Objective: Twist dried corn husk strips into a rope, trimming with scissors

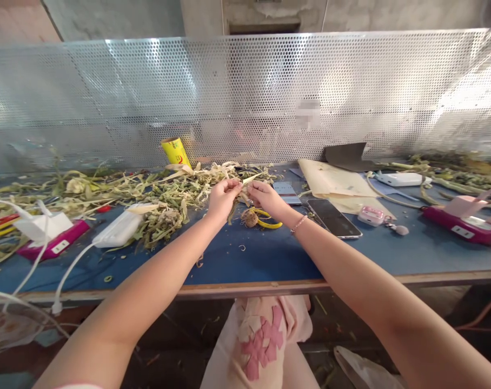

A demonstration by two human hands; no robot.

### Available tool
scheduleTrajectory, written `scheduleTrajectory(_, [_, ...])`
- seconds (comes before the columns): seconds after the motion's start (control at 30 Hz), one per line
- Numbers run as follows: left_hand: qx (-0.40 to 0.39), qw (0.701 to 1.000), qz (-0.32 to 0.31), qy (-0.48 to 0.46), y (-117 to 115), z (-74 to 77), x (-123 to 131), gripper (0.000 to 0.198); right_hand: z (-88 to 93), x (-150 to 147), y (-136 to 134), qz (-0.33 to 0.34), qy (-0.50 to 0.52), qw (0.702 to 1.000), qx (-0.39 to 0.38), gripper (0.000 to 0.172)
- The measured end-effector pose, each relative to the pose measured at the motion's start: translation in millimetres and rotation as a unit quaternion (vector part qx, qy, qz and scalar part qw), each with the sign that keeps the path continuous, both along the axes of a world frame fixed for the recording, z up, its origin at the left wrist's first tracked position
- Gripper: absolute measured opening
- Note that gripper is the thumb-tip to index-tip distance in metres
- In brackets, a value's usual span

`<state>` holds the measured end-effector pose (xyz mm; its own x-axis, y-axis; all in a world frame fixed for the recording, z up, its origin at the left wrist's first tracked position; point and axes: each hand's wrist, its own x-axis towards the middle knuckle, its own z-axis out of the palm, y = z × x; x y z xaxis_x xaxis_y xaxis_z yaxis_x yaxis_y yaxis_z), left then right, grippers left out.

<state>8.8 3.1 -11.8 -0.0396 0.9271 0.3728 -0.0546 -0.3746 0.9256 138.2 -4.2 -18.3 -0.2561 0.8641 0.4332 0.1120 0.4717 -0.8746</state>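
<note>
My left hand (224, 196) and my right hand (267, 195) are close together over the blue table, fingertips pinched. Between them is a pale yellow-green strip of dried leaf (251, 179), pointing up and to the right. Both hands seem to grip it, though the fingers hide its lower part. Just below my right hand lies a yellow loop handle (272, 223), perhaps of scissors; its other end is hidden. A brown, round, dried clump (249, 218) touches it. A heap of dried leaves and stalks (160, 208) spreads to the left and behind my left hand.
A yellow tube (176, 152) stands behind the heap, before a perforated metal screen (245, 86). Rightward lie a phone (335, 218), a pink case (371, 215), brown paper (334, 178) and a magenta power strip (464, 224). Leftward are a white power bank (118, 229), cables and another magenta strip (73, 237).
</note>
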Motion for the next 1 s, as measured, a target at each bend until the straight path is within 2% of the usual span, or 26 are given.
scheduleTrajectory(0.1, [-0.026, 0.998, -0.042, -0.031, -4.5, 2.9, 1.2, 0.014, 1.1, 2.7, 1.0, 0.018, 0.055, 0.997, -0.050, 0.026])
scheduleTrajectory(0.2, [-0.074, 0.992, -0.083, -0.056, -8.0, 5.3, 1.9, 0.014, 2.4, 4.4, 0.6, 0.008, 0.080, 0.995, -0.055, 0.026])
scheduleTrajectory(0.47, [-0.086, 0.989, -0.093, -0.080, -7.9, 5.8, -1.0, 0.021, 5.6, 4.5, -2.8, 0.006, 0.106, 0.992, -0.071, 0.022])
scheduleTrajectory(0.63, [-0.056, 0.994, -0.088, -0.026, -4.8, 6.9, -4.0, 0.026, 7.0, 8.0, -1.9, 0.002, 0.046, 0.998, -0.053, 0.028])
scheduleTrajectory(0.83, [-0.033, 0.993, -0.093, 0.063, -7.1, 8.6, -5.4, 0.027, 7.3, 13.4, 0.6, 0.030, 0.019, 0.997, -0.074, 0.026])
scheduleTrajectory(1.0, [-0.041, 0.993, -0.098, 0.054, -10.3, 7.0, -1.3, 0.025, 7.1, 13.0, 0.2, 0.008, -0.001, 0.998, -0.063, 0.027])
